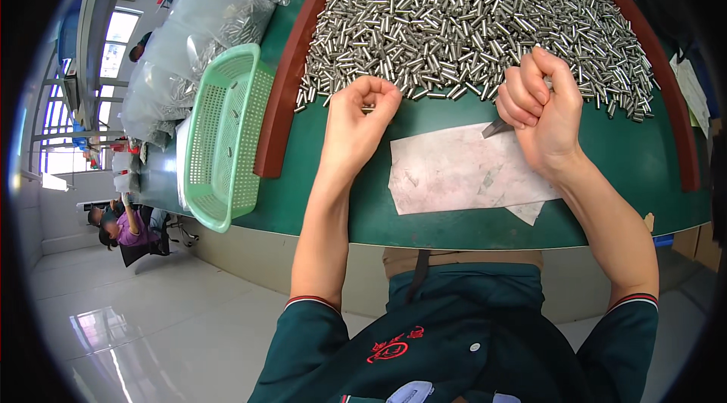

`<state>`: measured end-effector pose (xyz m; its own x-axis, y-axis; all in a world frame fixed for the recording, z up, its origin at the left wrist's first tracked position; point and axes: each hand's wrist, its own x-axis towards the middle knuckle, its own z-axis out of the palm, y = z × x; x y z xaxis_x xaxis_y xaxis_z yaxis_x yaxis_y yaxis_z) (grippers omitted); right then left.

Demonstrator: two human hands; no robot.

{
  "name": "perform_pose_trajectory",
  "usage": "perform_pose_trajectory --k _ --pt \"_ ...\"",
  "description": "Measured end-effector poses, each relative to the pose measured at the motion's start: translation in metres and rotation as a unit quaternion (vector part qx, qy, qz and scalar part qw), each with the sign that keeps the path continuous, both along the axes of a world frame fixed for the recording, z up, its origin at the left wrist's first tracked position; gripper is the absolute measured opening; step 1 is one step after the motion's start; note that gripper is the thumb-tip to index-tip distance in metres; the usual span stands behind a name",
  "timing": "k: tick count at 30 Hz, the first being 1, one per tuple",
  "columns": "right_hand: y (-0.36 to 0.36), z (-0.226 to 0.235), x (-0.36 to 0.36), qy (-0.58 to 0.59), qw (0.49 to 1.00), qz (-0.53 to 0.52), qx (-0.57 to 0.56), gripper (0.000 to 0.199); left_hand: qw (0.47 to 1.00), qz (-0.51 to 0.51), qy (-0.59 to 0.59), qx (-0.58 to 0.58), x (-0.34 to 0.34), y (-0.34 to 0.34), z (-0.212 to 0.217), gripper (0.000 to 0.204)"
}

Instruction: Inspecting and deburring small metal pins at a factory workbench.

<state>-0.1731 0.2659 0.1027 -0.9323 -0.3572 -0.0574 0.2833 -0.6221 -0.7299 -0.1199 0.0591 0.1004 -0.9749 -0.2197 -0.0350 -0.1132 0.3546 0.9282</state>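
A heap of short, shiny metal pins covers the far part of the green table. My left hand is at the heap's near edge, fingers curled and thumb against the index finger; whatever is in the pinch, if anything, is hidden. On the right, my right hand is closed in a loose fist around a dark grey tool. Only its flat tip shows, pointing left below the fist, so its kind cannot be told. Under that tip lies a pale pink, smudged sheet, between my forearms.
Dark red wooden rails border the heap. To the left stands a light green perforated basket with a few pins inside. Clear plastic bags of pins are beyond it. A seated person in purple is farther left.
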Motion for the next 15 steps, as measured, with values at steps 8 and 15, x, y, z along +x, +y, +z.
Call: perform_pose_trajectory --k 8,15 --pt "0.0 -0.001 0.0 -0.004 1.0 0.024 -0.01 0.038 0.842 -0.111 -0.143 0.508 -0.005 0.003 -0.006 0.008" --pt "0.0 -0.001 0.0 -0.005 1.0 0.025 -0.013 0.038 0.838 -0.096 -0.136 0.52 -0.005 0.005 -0.007 0.012"
